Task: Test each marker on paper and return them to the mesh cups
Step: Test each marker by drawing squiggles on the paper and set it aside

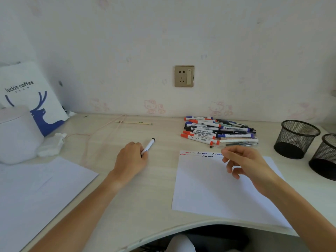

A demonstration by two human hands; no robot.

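Marker in my left hand, right hand loose over the paper

My left hand (131,159) grips a black-capped marker (149,145) at frame centre — my right hand (244,160) hovers, fingers relaxed and holding nothing, above the scribbled sheet (209,188); the marker pile (216,130) lies behind it, two mesh cups (296,138) at right.

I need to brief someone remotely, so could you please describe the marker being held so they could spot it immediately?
On the desk, left of the scribbled test sheet, the left hand grips a marker. White-barrelled and black-capped, it points towards the wall, well apart from the marker pile.
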